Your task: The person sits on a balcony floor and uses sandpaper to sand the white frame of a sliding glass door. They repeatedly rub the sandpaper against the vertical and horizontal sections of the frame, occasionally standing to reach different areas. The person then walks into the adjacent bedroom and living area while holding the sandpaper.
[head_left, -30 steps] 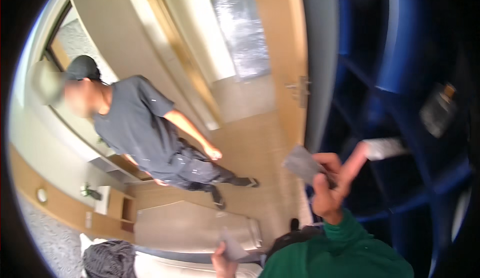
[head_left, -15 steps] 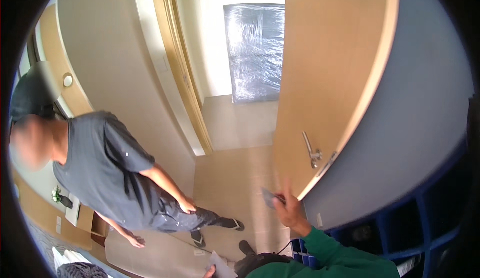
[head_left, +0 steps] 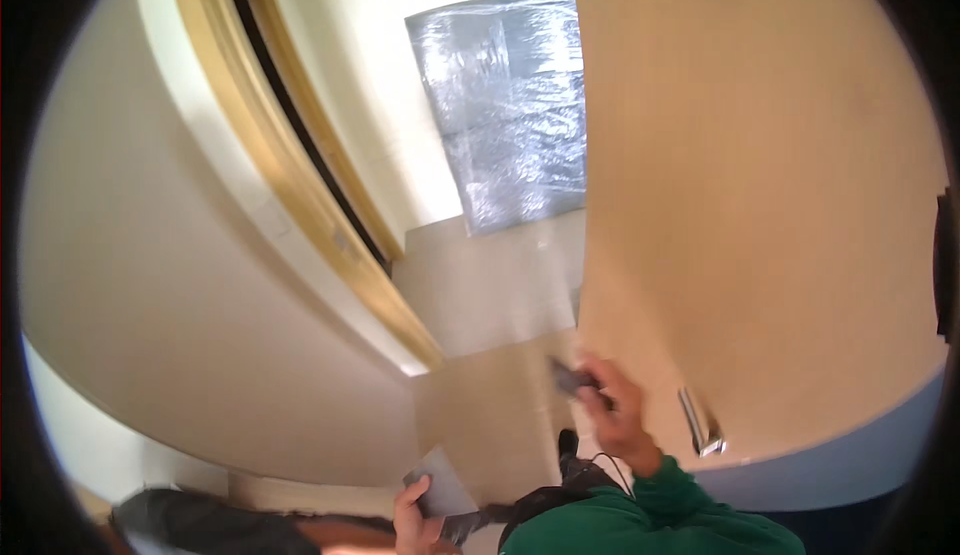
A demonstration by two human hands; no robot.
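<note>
My left hand [head_left: 412,510] is closed on a flat grey rectangular plate [head_left: 447,485], thumb on top, low in the middle of the view. A dark bit shows beside the thumb. Farther right, my right hand [head_left: 615,405] is wrapped round a small scraper [head_left: 572,377] with a dark grey blade pointing to the left. It is a little blurred. This hand is beside the open wooden door [head_left: 760,175], left of its metal lever handle [head_left: 702,425]. The scraper appears apart from the door.
Ahead, a panel wrapped in shiny plastic film [head_left: 510,115] leans on the white wall beyond the doorway. The wooden door frame [head_left: 300,195] and a pale wall [head_left: 180,255] stand on the left. A person in dark clothes [head_left: 210,523] is at the lower left.
My view has swung left and nearer the doorway. The door fills more of the right side, and the other person has slid to the bottom edge. Both hands keep their hold.
</note>
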